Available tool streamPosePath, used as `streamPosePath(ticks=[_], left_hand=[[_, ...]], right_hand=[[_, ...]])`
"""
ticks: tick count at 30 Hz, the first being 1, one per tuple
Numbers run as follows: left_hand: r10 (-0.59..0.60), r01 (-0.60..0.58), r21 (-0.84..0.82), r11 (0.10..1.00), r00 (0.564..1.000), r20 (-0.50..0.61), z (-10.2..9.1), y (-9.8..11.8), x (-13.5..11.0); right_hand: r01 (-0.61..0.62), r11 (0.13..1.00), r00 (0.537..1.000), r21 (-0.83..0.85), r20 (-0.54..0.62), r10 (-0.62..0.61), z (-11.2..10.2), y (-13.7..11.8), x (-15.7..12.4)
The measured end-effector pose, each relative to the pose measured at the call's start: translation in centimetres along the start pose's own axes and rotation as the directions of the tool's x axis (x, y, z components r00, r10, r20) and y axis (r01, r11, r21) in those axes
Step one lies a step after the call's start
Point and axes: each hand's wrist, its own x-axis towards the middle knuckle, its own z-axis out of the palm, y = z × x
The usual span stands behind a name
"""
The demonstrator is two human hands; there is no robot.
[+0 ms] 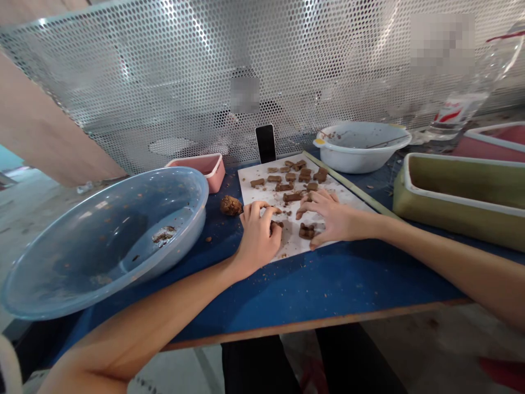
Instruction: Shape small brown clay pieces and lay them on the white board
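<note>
Curling over the left side of a white paper sheet (293, 246), the bare left hand (259, 234) has a small dark-brown lump (279, 224) between its thumb and bent fingers; whether its grip pinches the lump, I cannot tell. The bare right hand (330, 216) has its grip spread, fingers arched and thumb low beside a brown bone-shaped piece (307, 231) lying on the sheet. Farther back on the paper lie more small brown molded pieces (284, 187). A rough, rounded brown clump (231, 206) rests on the blue-topped desk (307, 295), near the left hand. Left of it stands a large translucent blue plastic basin (94, 230); a long pale-green strip (348, 186) runs along the sheet's right edge.
</note>
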Motion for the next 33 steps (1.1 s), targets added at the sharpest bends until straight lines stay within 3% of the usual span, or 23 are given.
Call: streamPosePath(ticks=[8, 25, 33], left_hand=[[0.007, -0.008, 0.010, 1.000, 1.000, 0.008, 0.1, -0.2, 0.0], [0.018, -0.018, 0.002, 1.000, 1.000, 0.016, 0.0, -0.1, 0.1], [0.016, -0.016, -0.008, 1.000, 1.000, 0.011, 0.0, 0.0, 0.1]], right_hand=[[0.175, 0.983, 0.984, 0.056, 0.024, -0.176, -3.5, -0.2, -0.4], [0.191, 0.981, 0.975, 0.030, 0.113, -0.193, -2.4, -0.7, -0.5], [0.185, 0.983, 0.978, 0.022, 0.096, -0.186, -2.2, -0.5, -0.5]])
